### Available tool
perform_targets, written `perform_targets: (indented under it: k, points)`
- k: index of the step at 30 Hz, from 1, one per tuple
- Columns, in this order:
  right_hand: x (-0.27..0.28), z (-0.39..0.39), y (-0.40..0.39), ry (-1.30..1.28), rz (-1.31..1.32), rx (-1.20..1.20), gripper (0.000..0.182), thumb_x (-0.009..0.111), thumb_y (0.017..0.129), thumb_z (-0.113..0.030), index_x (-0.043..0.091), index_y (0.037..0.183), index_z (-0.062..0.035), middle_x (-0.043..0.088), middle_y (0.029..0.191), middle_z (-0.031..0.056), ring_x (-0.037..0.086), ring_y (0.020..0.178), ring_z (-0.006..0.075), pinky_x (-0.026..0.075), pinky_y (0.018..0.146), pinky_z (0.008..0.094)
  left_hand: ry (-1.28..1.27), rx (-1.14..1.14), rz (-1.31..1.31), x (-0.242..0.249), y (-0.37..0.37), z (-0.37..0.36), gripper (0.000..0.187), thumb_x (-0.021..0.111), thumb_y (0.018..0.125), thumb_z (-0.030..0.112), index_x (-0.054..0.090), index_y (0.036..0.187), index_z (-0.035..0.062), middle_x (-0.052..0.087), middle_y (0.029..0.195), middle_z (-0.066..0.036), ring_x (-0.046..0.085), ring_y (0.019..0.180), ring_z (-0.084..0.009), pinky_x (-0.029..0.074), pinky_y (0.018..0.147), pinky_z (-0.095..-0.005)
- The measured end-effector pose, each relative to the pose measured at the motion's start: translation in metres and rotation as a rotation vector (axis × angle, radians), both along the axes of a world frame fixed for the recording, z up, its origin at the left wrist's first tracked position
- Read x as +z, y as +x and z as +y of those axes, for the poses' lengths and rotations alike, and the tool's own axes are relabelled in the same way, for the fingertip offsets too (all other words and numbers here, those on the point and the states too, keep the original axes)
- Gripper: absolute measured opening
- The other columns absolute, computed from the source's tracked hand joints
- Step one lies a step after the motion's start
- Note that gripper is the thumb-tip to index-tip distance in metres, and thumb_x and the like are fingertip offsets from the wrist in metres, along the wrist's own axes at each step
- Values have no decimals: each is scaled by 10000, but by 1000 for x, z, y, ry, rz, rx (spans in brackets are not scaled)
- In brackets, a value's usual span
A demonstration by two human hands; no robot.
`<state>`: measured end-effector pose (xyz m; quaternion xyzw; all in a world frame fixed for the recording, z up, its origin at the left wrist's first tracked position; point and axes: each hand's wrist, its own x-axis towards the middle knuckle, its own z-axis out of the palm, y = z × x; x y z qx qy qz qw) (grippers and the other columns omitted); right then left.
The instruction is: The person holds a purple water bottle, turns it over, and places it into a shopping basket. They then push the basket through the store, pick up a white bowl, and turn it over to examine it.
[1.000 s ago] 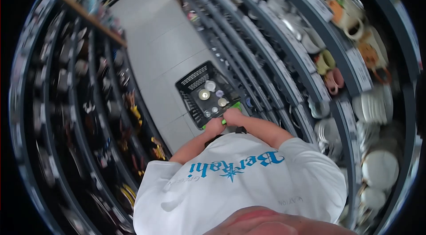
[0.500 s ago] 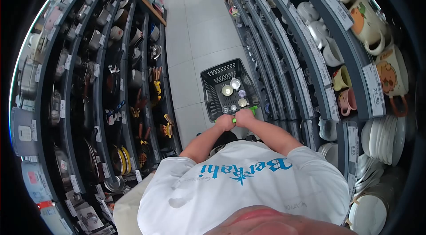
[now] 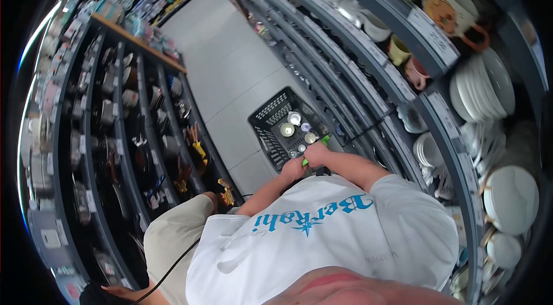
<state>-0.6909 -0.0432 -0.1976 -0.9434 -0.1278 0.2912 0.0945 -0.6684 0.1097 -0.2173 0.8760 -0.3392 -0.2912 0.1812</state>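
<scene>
Both of my hands are wrapped round the green handle [image 3: 325, 140] of a dark perforated shopping basket [image 3: 264, 115]. My left hand [image 3: 295, 169] grips the handle on the left, and my right hand [image 3: 315, 154] holds it just beside, close to the first. Inside the basket, beyond my hands, stand several small round items, among them a pale yellowish one [image 3: 287, 130] and a whitish one [image 3: 294, 117]. The near edge of the basket is partly hidden by my hands.
Shelves of pans and utensils line the left, with a wood-edged end [image 3: 138, 42]. The right shelves hold mugs [image 3: 448, 6] and stacked plates [image 3: 481, 86]. Tiled floor [image 3: 230, 68] runs ahead. Another person's hand [image 3: 118, 292] shows at bottom left.
The view has turned, so the aisle now slants up to the left and more far shelving shows. Another person's hand and a dark cable have appeared at lower left. Both my hands still grip the handle.
</scene>
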Motion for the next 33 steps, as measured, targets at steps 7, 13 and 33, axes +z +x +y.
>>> perform_targets:
  k: [7,13,33]
  points:
    - [-10,5,-26,-2,-56,-88,195,655,669,-231,718,813,-115,690,857,88,669,829,248,529,678,392,11,-64,136,-17,-9,0,297,586,803,291,607,988,60,638,922,-226,604,895,-403,481,769,-479]
    - [-37,14,-47,26,-155,-203,119,665,664,-222,704,728,-130,680,768,97,663,763,275,508,665,401,-14,-123,138,-16,-19,2,308,582,803,291,603,973,35,633,923,-237,597,906,-407,477,768,-481]
    - [-17,41,-151,86,-589,-636,509,654,682,-111,535,1177,-104,451,1344,83,315,1336,254,292,1056,430,-123,-254,219,-29,-35,-18,493,637,808,383,567,1105,-4,666,897,-191,648,848,-332,483,750,-412]
